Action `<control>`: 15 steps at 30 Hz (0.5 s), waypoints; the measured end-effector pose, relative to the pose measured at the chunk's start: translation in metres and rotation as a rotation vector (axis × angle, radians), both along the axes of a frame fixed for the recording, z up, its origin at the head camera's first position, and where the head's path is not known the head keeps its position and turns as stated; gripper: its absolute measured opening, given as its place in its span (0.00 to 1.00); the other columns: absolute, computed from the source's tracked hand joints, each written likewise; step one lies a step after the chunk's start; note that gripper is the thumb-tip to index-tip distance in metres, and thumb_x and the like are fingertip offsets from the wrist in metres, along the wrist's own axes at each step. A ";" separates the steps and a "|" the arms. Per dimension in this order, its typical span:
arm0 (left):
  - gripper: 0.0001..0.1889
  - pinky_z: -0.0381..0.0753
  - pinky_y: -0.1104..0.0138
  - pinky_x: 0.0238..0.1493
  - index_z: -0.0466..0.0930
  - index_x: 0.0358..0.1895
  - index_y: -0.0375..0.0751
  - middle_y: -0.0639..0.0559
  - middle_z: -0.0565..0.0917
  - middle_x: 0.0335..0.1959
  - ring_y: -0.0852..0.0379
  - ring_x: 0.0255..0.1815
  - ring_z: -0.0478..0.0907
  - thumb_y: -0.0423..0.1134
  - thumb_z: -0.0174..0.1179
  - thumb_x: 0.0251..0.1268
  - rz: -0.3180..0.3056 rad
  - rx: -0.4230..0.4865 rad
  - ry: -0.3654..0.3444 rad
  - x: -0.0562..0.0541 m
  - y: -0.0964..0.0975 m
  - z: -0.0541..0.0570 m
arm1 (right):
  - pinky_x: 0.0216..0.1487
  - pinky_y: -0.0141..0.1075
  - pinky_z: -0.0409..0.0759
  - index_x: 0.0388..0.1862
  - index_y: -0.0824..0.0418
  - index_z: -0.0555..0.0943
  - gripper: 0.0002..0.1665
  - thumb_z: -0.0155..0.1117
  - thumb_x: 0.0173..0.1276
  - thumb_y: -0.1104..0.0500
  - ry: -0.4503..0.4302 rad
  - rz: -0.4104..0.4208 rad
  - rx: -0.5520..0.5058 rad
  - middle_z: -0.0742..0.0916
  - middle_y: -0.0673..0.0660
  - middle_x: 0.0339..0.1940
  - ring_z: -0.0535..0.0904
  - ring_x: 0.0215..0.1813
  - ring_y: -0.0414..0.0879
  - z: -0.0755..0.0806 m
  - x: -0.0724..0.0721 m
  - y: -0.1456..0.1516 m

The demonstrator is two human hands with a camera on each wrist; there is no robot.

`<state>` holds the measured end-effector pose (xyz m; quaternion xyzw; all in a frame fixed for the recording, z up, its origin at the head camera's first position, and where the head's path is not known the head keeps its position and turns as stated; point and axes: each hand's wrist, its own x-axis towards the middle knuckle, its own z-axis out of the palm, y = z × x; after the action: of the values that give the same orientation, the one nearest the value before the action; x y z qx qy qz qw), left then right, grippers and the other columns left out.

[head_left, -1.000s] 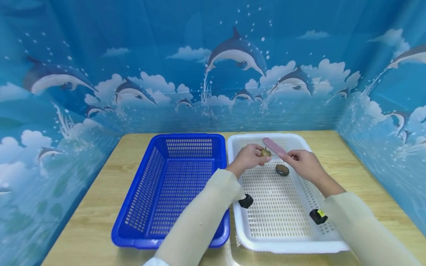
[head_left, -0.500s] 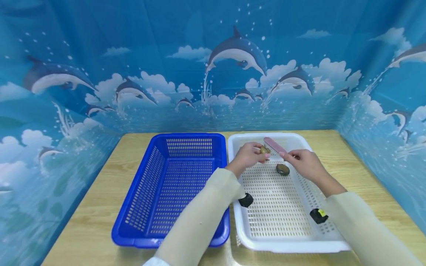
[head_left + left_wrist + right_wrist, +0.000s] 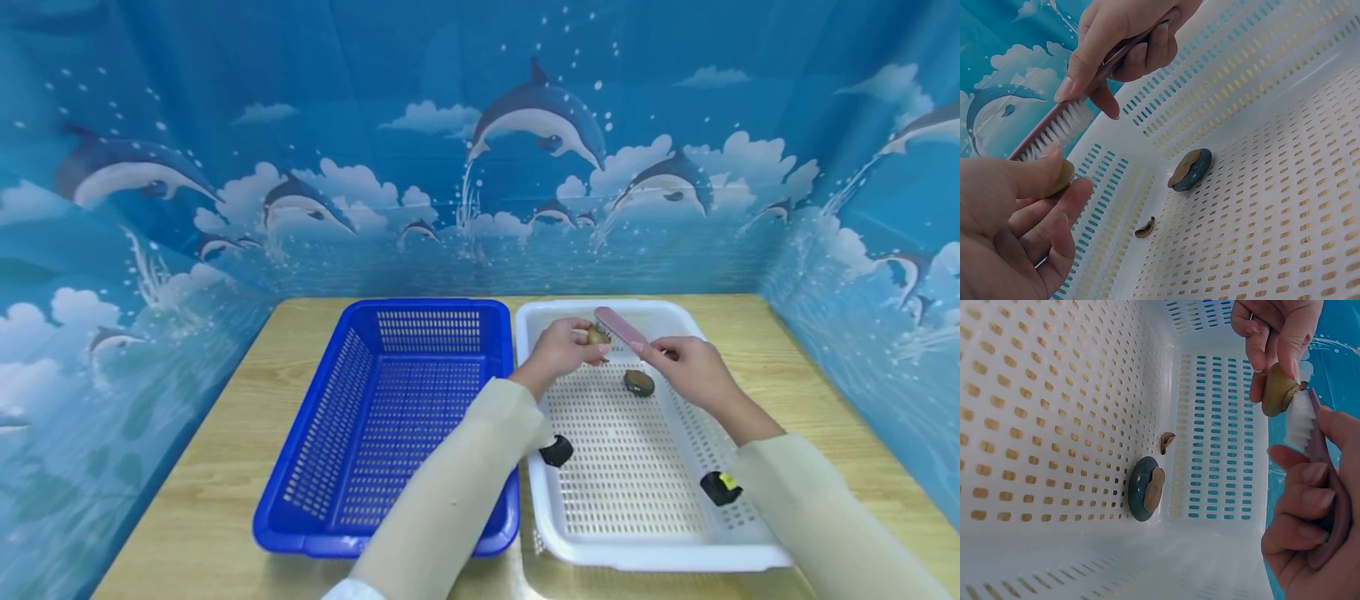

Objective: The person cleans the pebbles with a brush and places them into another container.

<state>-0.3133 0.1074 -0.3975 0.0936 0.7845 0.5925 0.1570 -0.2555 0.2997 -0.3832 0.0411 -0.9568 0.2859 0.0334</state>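
Note:
Over the far part of the white basket [image 3: 637, 557], my left hand [image 3: 561, 346] pinches a small olive-brown abalone [image 3: 1280, 390] between thumb and fingers. My right hand [image 3: 688, 368] grips a pink scrubbing brush [image 3: 621, 325] by its handle, thumb along its back. In the right wrist view, the brush's white bristles [image 3: 1300, 422] meet the frilled edge of the abalone. Below the hands, a second, dark-rimmed oval abalone with a brown face [image 3: 1190, 170] lies on the basket floor. Close to it is a small curled brown scrap [image 3: 1145, 227].
A blue perforated basket [image 3: 311, 546] stands to the left, right beside the white one. Both rest on a wooden table [image 3: 217, 467]. Black wrist cameras [image 3: 557, 451] hang under the sleeves. A dolphin-print curtain [image 3: 375, 167] encloses the back and sides.
Both hands stay over the white basket with the same hold. The left hand and its abalone rise slightly, and the brush shifts a little to the right against the abalone.

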 end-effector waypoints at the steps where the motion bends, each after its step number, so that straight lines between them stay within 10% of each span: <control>1: 0.27 0.82 0.62 0.49 0.71 0.64 0.34 0.41 0.85 0.48 0.53 0.35 0.86 0.37 0.67 0.63 0.001 0.006 -0.002 0.000 0.000 0.000 | 0.26 0.37 0.68 0.43 0.71 0.84 0.33 0.52 0.75 0.40 0.001 0.002 -0.004 0.82 0.56 0.25 0.69 0.26 0.46 0.000 0.000 0.000; 15: 0.24 0.82 0.65 0.41 0.73 0.60 0.34 0.44 0.87 0.37 0.53 0.32 0.85 0.35 0.67 0.62 -0.008 0.006 0.000 0.003 -0.001 0.002 | 0.21 0.35 0.62 0.38 0.65 0.85 0.29 0.54 0.73 0.40 0.054 0.064 -0.019 0.71 0.50 0.14 0.63 0.19 0.43 -0.004 -0.002 0.000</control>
<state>-0.3106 0.1060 -0.3954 0.0972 0.7823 0.5943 0.1593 -0.2572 0.2996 -0.3877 0.0793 -0.9510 0.2945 0.0506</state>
